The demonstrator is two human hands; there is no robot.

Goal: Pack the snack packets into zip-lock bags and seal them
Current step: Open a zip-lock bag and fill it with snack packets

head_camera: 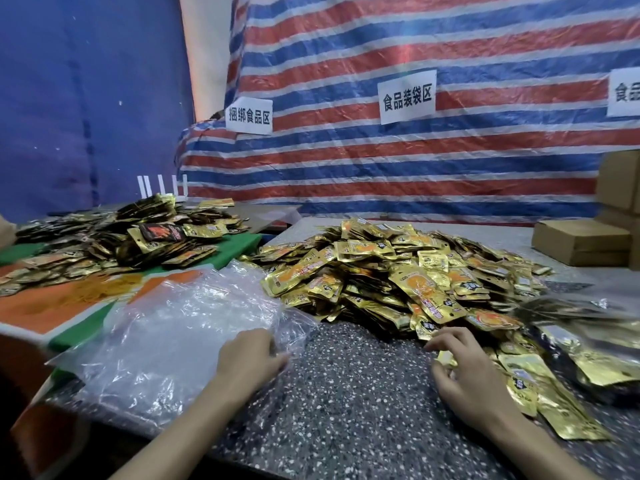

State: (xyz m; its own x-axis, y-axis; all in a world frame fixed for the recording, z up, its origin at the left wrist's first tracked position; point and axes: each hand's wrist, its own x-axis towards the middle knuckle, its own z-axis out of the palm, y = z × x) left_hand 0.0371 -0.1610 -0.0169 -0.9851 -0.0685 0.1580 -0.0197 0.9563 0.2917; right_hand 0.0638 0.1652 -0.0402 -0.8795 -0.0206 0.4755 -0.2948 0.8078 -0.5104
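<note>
Your left hand (pixel 247 358) sits at 7 o'clock on the heap of bags (pixel 180 334). These are clear, crinkled, glossy film, lying loose and flat. Its fingers (pixel 266 337) are curled into the right edge of the film, gripping it.

Your right hand (pixel 464 372) is at 5 o'clock, on the near edge of the packets (pixel 398 271). Its fingers (pixel 446 337) are bent claw-like over the foil and touch it. Can't tell if one packet is pinched between thumb and fingers.

The packets are small flat gold foil pouches, shiny, with orange print. They make a wide mound from centre to 4 o'clock, just beside the bags at their 3 o'clock. None is inside a bag. The ones at the right edge are blurred.

The worktop (pixel 346 410) is grey speckled stone-look and shows bare between your hands.

At 9 o'clock a second heap (pixel 114 237) of gold and dark pouches lies on a green and orange mat (pixel 52 306).

Plain cardboard boxes (pixel 581 242) are stacked at 3 o'clock.

Behind, at 12 o'clock, hangs a wrinkled woven tarp (pixel 415 46), striped red, blue and white, with white paper labels (pixel 407 97) stuck on it.
</note>
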